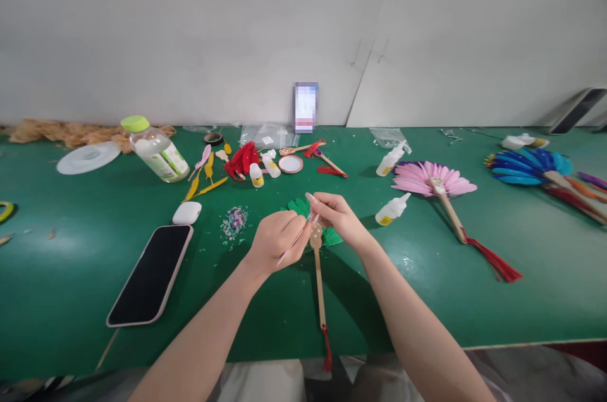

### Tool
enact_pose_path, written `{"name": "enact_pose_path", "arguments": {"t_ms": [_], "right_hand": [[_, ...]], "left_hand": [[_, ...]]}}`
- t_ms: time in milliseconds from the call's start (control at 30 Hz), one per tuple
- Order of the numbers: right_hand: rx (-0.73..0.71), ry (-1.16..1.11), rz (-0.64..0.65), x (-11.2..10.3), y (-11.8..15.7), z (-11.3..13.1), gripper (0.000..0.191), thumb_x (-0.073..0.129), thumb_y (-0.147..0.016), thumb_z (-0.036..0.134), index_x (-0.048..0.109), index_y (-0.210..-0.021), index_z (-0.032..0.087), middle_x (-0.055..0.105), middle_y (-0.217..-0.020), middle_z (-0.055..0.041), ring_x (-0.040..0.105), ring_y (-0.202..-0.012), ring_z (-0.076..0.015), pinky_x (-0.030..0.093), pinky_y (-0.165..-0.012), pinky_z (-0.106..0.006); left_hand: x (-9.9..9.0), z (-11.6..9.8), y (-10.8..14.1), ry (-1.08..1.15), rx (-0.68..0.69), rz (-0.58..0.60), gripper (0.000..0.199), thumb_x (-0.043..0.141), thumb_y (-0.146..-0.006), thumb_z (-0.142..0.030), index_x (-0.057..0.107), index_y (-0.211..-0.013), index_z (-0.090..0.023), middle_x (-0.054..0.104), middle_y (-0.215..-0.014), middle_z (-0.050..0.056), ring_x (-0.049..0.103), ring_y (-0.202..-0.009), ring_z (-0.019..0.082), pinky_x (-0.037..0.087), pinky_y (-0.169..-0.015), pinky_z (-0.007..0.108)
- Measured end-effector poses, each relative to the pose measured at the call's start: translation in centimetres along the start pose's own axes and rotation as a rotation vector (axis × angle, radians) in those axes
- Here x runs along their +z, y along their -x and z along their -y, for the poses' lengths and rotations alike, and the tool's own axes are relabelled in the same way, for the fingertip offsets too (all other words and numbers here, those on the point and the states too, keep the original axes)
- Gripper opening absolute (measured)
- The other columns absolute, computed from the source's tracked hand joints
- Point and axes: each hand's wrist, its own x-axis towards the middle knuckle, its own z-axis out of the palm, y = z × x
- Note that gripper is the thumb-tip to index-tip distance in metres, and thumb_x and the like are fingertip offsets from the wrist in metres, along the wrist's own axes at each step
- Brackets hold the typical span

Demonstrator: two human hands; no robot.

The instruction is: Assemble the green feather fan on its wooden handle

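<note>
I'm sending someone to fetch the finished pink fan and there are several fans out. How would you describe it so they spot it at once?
Start at the green table and look right of the person's right hand. The pink feather fan lies flat there, between two small white glue bottles. Unlike the blue fan farther right, its feathers are pale pink, and a red tassel trails from its wooden handle.

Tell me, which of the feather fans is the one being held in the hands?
The green fan, between the left hand and right hand. The pink fan and blue fan lie untouched to the right.
</note>
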Motion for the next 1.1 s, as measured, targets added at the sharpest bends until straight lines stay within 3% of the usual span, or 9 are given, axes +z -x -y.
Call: {"name": "enact_pose_path", "arguments": {"t_ms": [567, 767, 933, 1100], "right_hand": [[-0.056, 0.111, -0.021, 0.1, -0.1, 0.1, 0.044, 0.049, -0.083, 0.048, 0.036, -0.055, 0.017, 0.023, -0.050, 0.0074, 0.020, -0.045, -0.0057, 0.016, -0.041, -0.021], [-0.003, -0.047, -0.005, -0.1, 0.1, 0.3, 0.042, 0.051, -0.082, 0.047, 0.040, -0.056, 0.017, 0.025, -0.048, 0.0078, 0.021, -0.041, -0.0050, 0.014, -0.041, -0.022], [0.073, -0.158, -0.001, -0.2, 0.1, 0.3, 0.045, 0.051, -0.080, 0.052, 0.037, -0.054, 0.017, 0.025, -0.047, 0.0078, 0.016, -0.040, -0.0049, 0.011, -0.040, -0.021], [0.086, -0.153, -0.031, -0.2, -0.1, 0.3, 0.048, 0.050, -0.079, 0.056, 0.037, -0.054, 0.017, 0.025, -0.046, 0.0080, 0.017, -0.039, -0.0045, 0.011, -0.039, -0.021]], "left_hand": [[0.0, 0.0, 0.0, -0.089, 0.028, -0.049, 0.033, 0.049, -0.080, -0.007, 0.035, -0.052, -0.019, 0.031, -0.048, -0.005, 0.032, -0.045, 0.010, 0.025, -0.046, 0.026], [-0.5, 1.5, 0.4, -0.059, -0.164, -0.169, 0.026, 0.054, -0.078, -0.011, 0.042, -0.056, -0.018, 0.036, -0.049, -0.005, 0.033, -0.045, 0.008, 0.026, -0.045, 0.023], [-0.6, 1.2, 0.1, 0.103, -0.249, -0.153, 0.021, 0.054, -0.079, -0.015, 0.048, -0.059, -0.017, 0.045, -0.050, -0.003, 0.038, -0.045, 0.007, 0.030, -0.045, 0.020], [-1.1, 0.9, -0.4, 0.424, -0.532, -0.145, 0.030, 0.050, -0.083, -0.025, 0.050, -0.055, -0.017, 0.043, -0.046, -0.004, 0.039, -0.042, 0.007, 0.032, -0.046, 0.021]]}}
